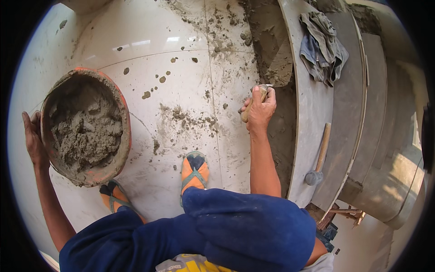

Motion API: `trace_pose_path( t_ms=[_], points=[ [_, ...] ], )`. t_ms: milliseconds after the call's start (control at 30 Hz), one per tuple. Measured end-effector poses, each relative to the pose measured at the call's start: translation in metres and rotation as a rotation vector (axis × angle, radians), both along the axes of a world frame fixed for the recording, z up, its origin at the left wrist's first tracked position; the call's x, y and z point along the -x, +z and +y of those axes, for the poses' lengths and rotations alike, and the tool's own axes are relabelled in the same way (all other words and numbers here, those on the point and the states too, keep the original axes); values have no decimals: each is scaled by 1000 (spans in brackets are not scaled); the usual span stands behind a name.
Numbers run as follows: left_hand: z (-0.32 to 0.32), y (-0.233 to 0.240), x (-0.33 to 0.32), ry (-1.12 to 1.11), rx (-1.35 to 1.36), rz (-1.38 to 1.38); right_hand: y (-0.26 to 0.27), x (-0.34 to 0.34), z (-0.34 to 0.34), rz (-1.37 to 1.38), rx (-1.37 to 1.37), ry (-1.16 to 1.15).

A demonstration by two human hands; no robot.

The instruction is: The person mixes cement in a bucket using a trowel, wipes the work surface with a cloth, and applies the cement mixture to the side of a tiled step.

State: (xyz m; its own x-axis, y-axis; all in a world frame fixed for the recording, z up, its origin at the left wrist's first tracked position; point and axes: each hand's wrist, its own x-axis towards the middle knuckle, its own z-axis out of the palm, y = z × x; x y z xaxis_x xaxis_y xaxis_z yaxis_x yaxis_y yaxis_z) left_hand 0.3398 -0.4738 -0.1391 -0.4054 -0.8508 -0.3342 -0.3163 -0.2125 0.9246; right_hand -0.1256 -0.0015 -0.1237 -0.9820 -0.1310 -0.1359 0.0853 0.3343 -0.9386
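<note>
My right hand (261, 108) grips the wooden handle of a trowel (249, 112). The trowel's mortar-smeared blade (281, 64) lies over wet mortar (268, 20) in the recess beside the tiled step. On the far left, my left hand (35, 142) is at the outer side of an orange-red bucket (126, 119), with its thumb raised and some fingers hidden behind the rim. The bucket tips toward me, and a lumpy heap of grey mortar (86, 136) sits inside it.
Mortar crumbs (183, 117) dot the pale floor tiles (163, 30). On the grey step (312, 102) at right lie a crumpled cloth (321, 47) and a mallet (318, 159) with a wooden handle. Further grey steps (372, 85) run beyond. My sandalled feet (194, 170) rest before me.
</note>
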Motion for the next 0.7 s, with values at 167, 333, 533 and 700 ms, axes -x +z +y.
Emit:
trace_pose_path(
  t_ms=[167,333,533,700],
  points=[
    [11,3,12,77,45,-42,2,-13,51,68,-180,30],
    [19,30,33,-17,-98,-5,-3,-37,104,117,-329,7],
    [40,40,54,15,-122,76,-13,-87,124,317,-723,90],
    [46,46,63,72,-111,92,-25,-22,67,367,-719,261]
  ],
)
